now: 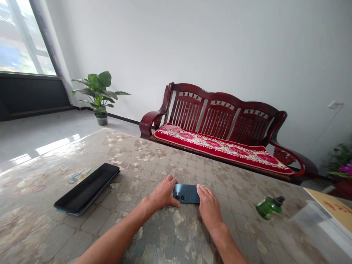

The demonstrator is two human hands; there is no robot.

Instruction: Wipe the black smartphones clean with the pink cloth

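Note:
A dark blue smartphone (188,194) lies crosswise on the patterned tablecloth (115,234), its back and round camera lenses facing up. My left hand (164,192) grips its left end, with the thumb at the near corner and the fingers at the far one. At the other end, my right hand (209,205) holds the phone, fingers pressed along the short edge. Whether the phone rests fully on the cloth or is slightly raised, I cannot tell.
Left of my hands lies a black tablet-like slab (88,189), beside several coloured rubber bands (77,176). A green bottle (268,208) with a black cap is on the right, near a yellowish box (330,205). Beyond the table stands a wooden bench (214,110).

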